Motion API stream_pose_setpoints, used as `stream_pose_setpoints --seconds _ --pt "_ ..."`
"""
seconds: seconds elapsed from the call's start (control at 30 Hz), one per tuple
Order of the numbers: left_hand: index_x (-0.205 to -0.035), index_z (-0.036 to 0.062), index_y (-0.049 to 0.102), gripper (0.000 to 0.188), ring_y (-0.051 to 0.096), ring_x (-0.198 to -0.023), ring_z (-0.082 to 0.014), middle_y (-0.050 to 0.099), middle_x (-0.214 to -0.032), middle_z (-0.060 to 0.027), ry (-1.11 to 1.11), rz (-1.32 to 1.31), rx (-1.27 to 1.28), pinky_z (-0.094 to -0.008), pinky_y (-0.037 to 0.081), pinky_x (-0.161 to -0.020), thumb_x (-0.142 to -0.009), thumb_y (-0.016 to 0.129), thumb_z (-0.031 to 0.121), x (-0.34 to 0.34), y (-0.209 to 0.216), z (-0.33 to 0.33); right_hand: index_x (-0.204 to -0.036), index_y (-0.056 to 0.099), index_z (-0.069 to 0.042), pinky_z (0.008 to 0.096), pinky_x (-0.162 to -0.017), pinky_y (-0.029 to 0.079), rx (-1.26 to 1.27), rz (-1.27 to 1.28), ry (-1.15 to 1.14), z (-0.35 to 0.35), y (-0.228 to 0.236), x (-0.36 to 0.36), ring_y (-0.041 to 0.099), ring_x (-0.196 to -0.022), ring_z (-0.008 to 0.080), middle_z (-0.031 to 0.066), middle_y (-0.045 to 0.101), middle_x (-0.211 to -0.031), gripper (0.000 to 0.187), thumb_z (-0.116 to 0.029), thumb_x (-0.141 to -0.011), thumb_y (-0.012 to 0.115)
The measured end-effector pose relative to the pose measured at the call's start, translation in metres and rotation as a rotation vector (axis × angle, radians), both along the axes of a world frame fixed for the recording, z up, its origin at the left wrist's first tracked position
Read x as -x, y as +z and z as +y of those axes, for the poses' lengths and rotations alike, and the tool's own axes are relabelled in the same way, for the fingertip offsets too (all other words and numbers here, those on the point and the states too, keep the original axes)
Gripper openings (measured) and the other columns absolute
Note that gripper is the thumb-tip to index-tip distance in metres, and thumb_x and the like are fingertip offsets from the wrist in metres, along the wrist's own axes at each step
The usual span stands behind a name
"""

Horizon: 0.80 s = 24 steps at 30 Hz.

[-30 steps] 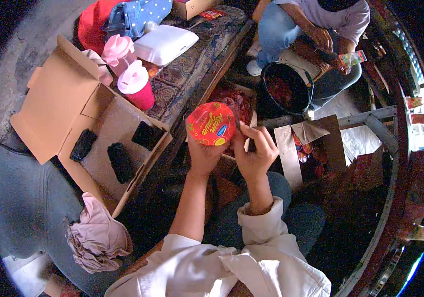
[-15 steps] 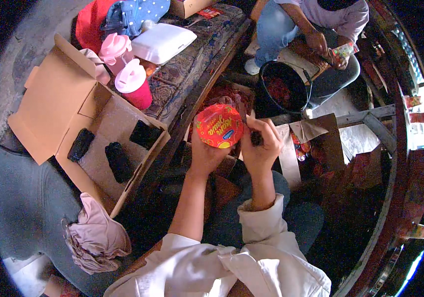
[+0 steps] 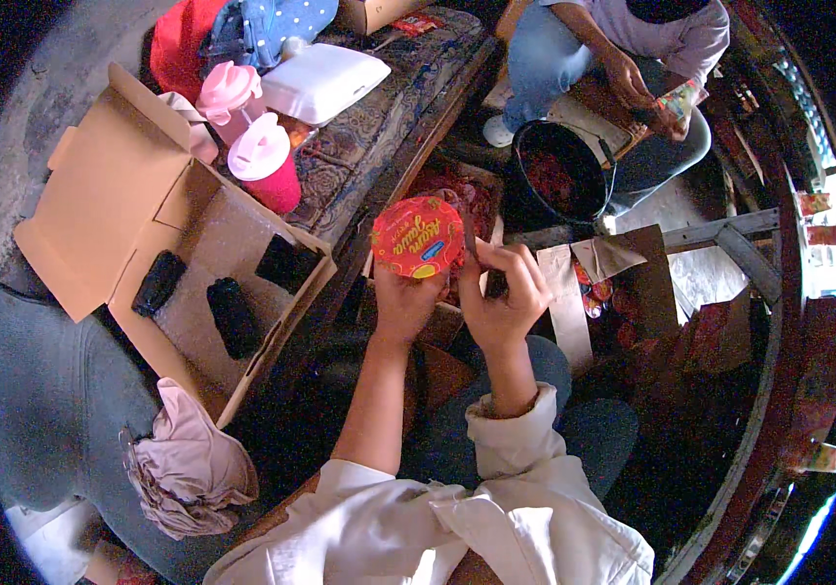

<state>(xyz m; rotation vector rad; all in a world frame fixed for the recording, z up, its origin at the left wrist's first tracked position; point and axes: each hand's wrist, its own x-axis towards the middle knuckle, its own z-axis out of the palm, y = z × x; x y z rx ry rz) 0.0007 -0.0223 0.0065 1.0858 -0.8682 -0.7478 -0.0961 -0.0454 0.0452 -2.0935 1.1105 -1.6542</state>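
A round tub with a red printed lid (image 3: 418,237) is held up in front of me, its lid facing up. My left hand (image 3: 404,304) is closed around the tub from below and the left, and the lid hides most of its fingers. Beside the lid's right edge, my right hand (image 3: 506,297) has its thumb and bent forefinger pinched together. Whatever lies between those fingertips is too small and dark to make out. Under the tub, partly covered by my hands, is an open box of reddish pieces (image 3: 479,200).
An open cardboard box (image 3: 96,210) with black bundles stands at left, near pink-lidded cups (image 3: 260,148) and a white foam container (image 3: 330,83). A black bucket (image 3: 513,180) is ahead. Beyond it, a co-worker's hands (image 3: 667,115) hold a colourful packet. Cardboard flaps (image 3: 566,307) stand at right.
The tub and my left hand have shifted slightly left and up. My right hand has moved a little left with them. The co-worker's hands and packet have also shifted slightly.
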Motion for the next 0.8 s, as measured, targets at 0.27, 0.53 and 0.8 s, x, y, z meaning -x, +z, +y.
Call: stream_pose_setpoints --seconds 0.27,0.53,0.8 --pt "-0.111 0.0008 0.049 0.047 0.056 -0.097 -0.0164 0.057 -0.107 -0.0084 -0.054 0.007 0.057 -0.0289 0.045 -0.084 -0.069 0.07 0.006 -0.002 -0.002 0.0 -0.082 0.065 -0.005 0.0278 -0.055 0.048 0.01 0.03 -0.03 -0.002 -0.003 -0.001 0.059 -0.06 0.0215 0.0086 0.06 -0.07 0.025 0.005 -0.059 0.063" --pt "-0.105 0.0025 0.055 0.033 0.057 -0.097 -0.0189 0.059 -0.105 -0.009 -0.106 -0.085 0.01 -0.0313 0.045 -0.085 -0.074 0.064 0.011 -0.003 0.012 0.0 -0.083 0.064 -0.005 0.0282 -0.053 0.047 -0.004 0.042 -0.037 -0.005 -0.002 0.002 0.058 -0.059 0.0212 0.008 0.059 -0.069 0.028 0.007 -0.058 0.061" --pt "-0.109 0.0027 0.053 0.038 0.056 -0.099 -0.0201 0.058 -0.108 -0.0098 -0.125 -0.07 -0.027 -0.0319 0.044 -0.088 -0.075 0.065 0.014 -0.003 0.011 0.001 -0.081 0.063 -0.004 0.028 -0.056 0.049 -0.023 0.038 -0.037 -0.008 -0.002 0.004 0.06 -0.062 0.0218 0.0089 0.06 -0.071 0.025 0.007 -0.059 0.062"
